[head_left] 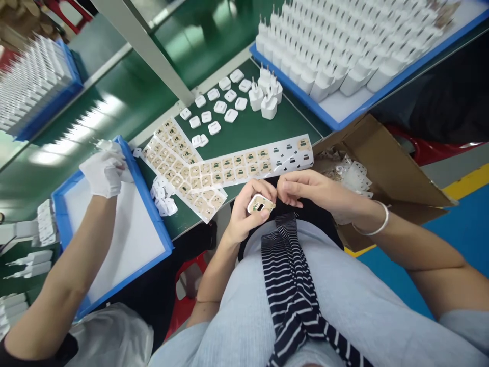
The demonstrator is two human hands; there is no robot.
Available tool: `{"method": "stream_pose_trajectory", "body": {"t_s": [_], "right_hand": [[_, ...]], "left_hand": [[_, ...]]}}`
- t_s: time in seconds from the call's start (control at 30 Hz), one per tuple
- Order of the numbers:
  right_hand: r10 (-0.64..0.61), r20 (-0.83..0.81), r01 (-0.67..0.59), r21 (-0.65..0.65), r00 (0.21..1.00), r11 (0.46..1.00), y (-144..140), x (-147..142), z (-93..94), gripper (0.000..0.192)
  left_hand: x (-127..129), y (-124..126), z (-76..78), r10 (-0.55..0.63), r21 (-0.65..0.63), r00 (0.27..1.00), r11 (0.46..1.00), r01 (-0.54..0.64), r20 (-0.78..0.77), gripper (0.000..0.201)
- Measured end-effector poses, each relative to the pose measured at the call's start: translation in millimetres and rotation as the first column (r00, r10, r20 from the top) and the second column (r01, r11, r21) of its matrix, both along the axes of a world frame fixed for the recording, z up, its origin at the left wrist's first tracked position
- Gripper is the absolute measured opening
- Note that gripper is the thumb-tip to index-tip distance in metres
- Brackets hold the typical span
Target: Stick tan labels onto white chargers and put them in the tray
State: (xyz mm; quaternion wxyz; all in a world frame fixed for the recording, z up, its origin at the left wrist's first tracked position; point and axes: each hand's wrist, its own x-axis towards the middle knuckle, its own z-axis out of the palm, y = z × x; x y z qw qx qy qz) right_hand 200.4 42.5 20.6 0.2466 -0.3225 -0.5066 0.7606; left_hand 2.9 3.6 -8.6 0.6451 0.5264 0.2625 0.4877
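My left hand (242,216) is closed around a small white charger cap (252,204) with rounded corners. On the cap's upper face lies a tan sticker with a dark rectangular slot and green marks. My right hand (311,187) is beside it, fingers curled and thumb pressed in, its fingertips close to the left fingertips. Whatever those right fingers pinch, if anything, is hidden. Just beyond both hands a sheet of tan stickers (233,171) lies over another sticker sheet (173,165). The near sheet's right end shows bare backing.
Several white caps (220,107) and upright plug chargers (269,106) stand on the green bench. A full charger tray (336,125) is at right, above a cardboard box (397,163). At left, a co-worker's gloved hand (101,173) reaches over a blue-rimmed tray (147,204).
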Motion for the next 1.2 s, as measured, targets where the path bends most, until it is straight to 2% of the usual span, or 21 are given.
{"method": "stream_pose_trajectory", "body": {"t_s": [0.07,0.17,0.27,0.33,0.4,0.47,0.53,0.6,0.67,0.73,0.77,0.8,0.83,0.9,1.0,1.07,1.1,1.13,1.2], "right_hand": [[-0.060,0.012,0.060,-0.032,0.998,0.998,1.9,0.8,-9.7,0.051],[-0.153,0.078,0.159,-0.072,0.985,0.985,2.5,4.3,-23.7,0.050],[-0.251,0.114,0.264,-0.117,0.961,0.957,-1.8,9.7,-36.2,0.046],[-0.316,0.094,0.327,-0.139,0.944,0.935,-6.7,13.9,-43.4,0.044],[-0.387,0.071,0.394,-0.145,0.919,0.908,-11.1,18.8,-49.7,0.043],[-0.466,0.073,0.472,-0.117,0.882,0.874,-12.1,25.5,-55.3,0.043],[-0.548,0.107,0.552,-0.014,0.829,0.833,-6.7,35.7,-59.6,0.040],[-0.659,0.174,0.626,0.211,0.732,0.751,7.1,50.2,-61.7,0.032],[-0.805,0.239,0.630,0.518,0.544,0.579,28.8,67.6,-61.0,0.021],[-0.916,0.255,0.511,0.767,0.311,0.387,56.0,84.1,-58.0,0.013],[-0.942,0.253,0.430,0.842,0.219,0.326,70.5,90.7,-56.2,0.015],[-0.954,0.257,0.356,0.886,0.155,0.296,84.8,95.7,-54.4,0.020],[-0.956,0.272,0.300,0.907,0.114,0.294,98.5,98.9,-52.8,0.026],[-0.939,0.337,0.245,0.906,0.075,0.345,122.6,100.1,-50.7,0.036],[-0.888,0.458,0.246,0.857,0.036,0.452,147.0,95.1,-50.1,0.039],[-0.864,0.502,0.246,0.834,0.035,0.494,153.6,92.9,-50.0,0.036],[-0.862,0.506,0.250,0.830,0.038,0.498,153.5,92.8,-49.5,0.033],[-0.868,0.495,0.259,0.833,0.044,0.489,151.1,93.3,-48.6,0.030],[-0.898,0.435,0.294,0.851,0.066,0.434,139.4,94.6,-45.3,0.027]], "left_hand": [[-2.1,4.7,-4.6,0.007,-0.059,1.000,0.998,-0.006,0.016,0.020],[-4.7,12.4,-6.9,0.072,-0.106,0.997,0.992,-0.076,-0.037,0.018],[-7.2,20.8,-4.3,0.076,-0.131,0.991,0.987,-0.091,-0.112,0.025],[-9.2,27.8,-1.3,0.062,-0.133,0.984,0.988,-0.085,-0.165,0.031],[-11.4,37.3,2.0,0.097,-0.106,0.963,0.986,-0.127,-0.250,0.032],[-14.0,50.7,6.1,0.174,-0.065,0.920,0.976,-0.209,-0.353,0.033],[-16.8,68.1,11.8,0.203,-0.053,0.862,0.965,-0.256,-0.465,0.037],[-19.5,87.9,19.1,0.155,-0.056,0.791,0.971,-0.233,-0.592,0.046],[-20.6,107.7,27.5,0.088,-0.044,0.669,0.983,-0.178,-0.738,0.048],[-18.7,125.9,35.4,0.098,0.037,0.480,0.990,-0.134,-0.872,0.039],[-16.3,134.3,38.5,0.147,0.108,0.370,0.987,-0.123,-0.917,0.035],[-13.2,142.4,40.9,0.216,0.191,0.264,0.975,-0.117,-0.940,0.034],[-9.3,150.1,42.4,0.286,0.268,0.171,0.956,-0.118,-0.943,0.036],[-0.9,164.7,42.4,0.364,0.357,0.039,0.926,-0.124,-0.931,0.047],[10.3,183.5,36.1,0.359,0.360,-0.038,0.923,-0.132,-0.933,0.066],[14.5,194.0,29.5,0.356,0.356,-0.026,0.926,-0.129,-0.934,0.074],[15.3,198.7,26.0,0.360,0.356,0.001,0.926,-0.127,-0.933,0.078],[15.2,203.1,22.8,0.365,0.357,0.040,0.926,-0.124,-0.930,0.083],[12.7,209.6,18.0,0.370,0.354,0.137,0.927,-0.124,-0.919,0.094]]}}
